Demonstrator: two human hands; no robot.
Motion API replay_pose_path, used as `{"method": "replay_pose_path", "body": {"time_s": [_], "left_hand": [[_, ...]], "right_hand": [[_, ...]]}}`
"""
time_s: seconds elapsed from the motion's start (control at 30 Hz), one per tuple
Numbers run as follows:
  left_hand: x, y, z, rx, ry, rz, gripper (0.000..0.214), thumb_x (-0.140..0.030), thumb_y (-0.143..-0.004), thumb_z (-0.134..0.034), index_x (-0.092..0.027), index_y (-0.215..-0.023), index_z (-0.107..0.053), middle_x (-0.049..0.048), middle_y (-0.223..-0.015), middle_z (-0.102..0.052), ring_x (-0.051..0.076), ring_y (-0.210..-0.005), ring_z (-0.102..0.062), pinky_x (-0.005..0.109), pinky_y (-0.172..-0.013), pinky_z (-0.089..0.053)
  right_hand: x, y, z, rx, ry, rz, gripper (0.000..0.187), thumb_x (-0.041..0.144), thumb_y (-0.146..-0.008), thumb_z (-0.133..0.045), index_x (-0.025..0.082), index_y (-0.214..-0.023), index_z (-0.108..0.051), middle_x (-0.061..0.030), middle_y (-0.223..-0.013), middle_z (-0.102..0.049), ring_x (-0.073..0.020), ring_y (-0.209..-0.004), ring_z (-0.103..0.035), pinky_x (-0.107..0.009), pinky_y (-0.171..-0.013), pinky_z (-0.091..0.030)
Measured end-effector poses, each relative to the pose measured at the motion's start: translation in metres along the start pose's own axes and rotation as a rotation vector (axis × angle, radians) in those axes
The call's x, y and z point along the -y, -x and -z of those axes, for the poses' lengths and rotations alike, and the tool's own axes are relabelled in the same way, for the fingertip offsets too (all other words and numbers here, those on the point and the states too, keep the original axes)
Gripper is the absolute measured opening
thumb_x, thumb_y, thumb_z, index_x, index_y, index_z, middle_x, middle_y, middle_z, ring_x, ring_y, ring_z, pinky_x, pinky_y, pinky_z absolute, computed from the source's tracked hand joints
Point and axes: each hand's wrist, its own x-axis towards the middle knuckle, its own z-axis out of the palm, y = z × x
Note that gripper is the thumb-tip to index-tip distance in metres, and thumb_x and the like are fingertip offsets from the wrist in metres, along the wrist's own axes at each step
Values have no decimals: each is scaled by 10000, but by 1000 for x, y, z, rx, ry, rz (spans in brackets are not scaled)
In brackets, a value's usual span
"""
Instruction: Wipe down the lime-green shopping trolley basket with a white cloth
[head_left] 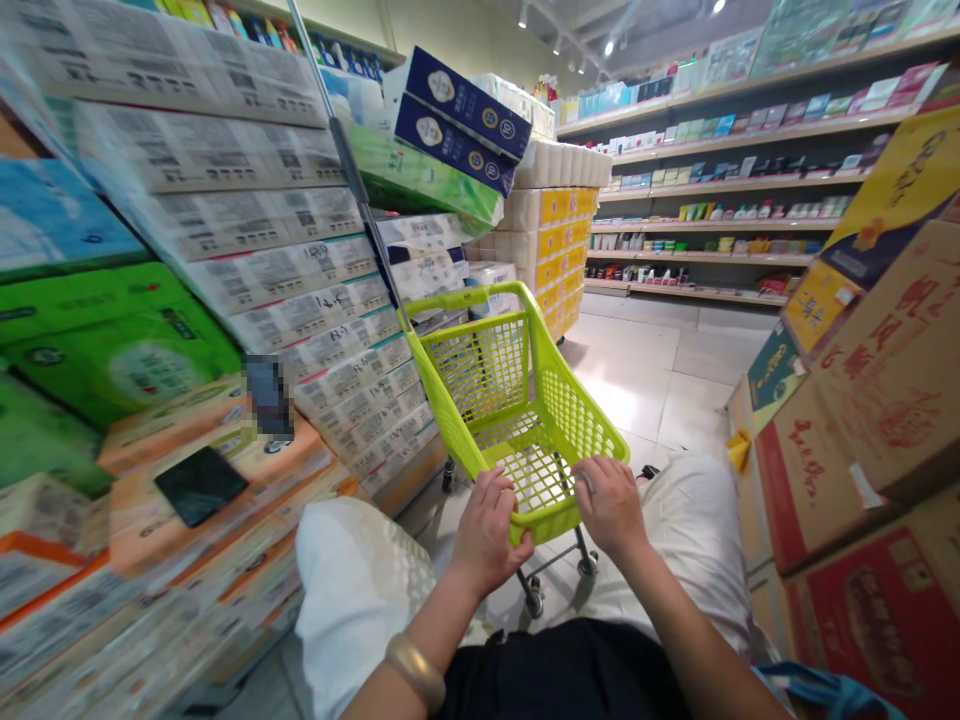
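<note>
A lime-green plastic shopping cart (555, 523) on small wheels stands between my knees, its perforated basket holding nothing that I can see. My left hand (489, 525) is curled over the near left corner of the rim, thumb on the outer side. Over the near right part of the rim bends my right hand (611, 503), its fingers reaching to the inside. The cart's handle bar (465, 298) is at the far end, away from me. A dark flat phone-like slab (201, 486) lies on orange packs to my left.
Stacked white paper packs (300, 290) rise close on the left, beside a thin metal pole (349, 160). Cardboard cartons (825, 460) line the right side. Tiled floor (637, 365) leads to shelves of small boxes (712, 180) at the back.
</note>
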Motion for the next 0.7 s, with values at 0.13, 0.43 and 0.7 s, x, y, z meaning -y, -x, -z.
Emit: {"method": "replay_pose_path", "body": {"time_s": [0.13, 0.43, 0.7], "left_hand": [[-1, -1, -3, -26, -12, -1, 278, -169, -640, -617, -207, -866, -460, 109, -1035, -572, 332, -1223, -472, 573, -1067, -391], [3, 2, 0, -40, -12, -20, 272, -159, -642, -613, -214, -856, -455, 97, -1026, -575, 318, -1223, -472, 560, -1069, -398], [-1, 2, -4, -65, -14, -21, 263, -175, -661, -601, -202, -883, -464, 107, -1024, -564, 331, -1214, -470, 577, -1060, -392]], "right_hand": [[26, 7, -8, 14, -7, -24, 140, 115, -813, -475, 208, -791, -578, -24, -763, -580, -197, -795, -489, -323, -804, -314], [21, 7, -7, 27, -44, 35, 146, 126, -833, -468, 211, -814, -585, -23, -782, -583, -195, -804, -482, -314, -794, -317], [50, 13, -15, 39, -70, 59, 154, 94, -795, -480, 216, -783, -574, -18, -769, -569, -194, -789, -469, -318, -792, -307]]}}
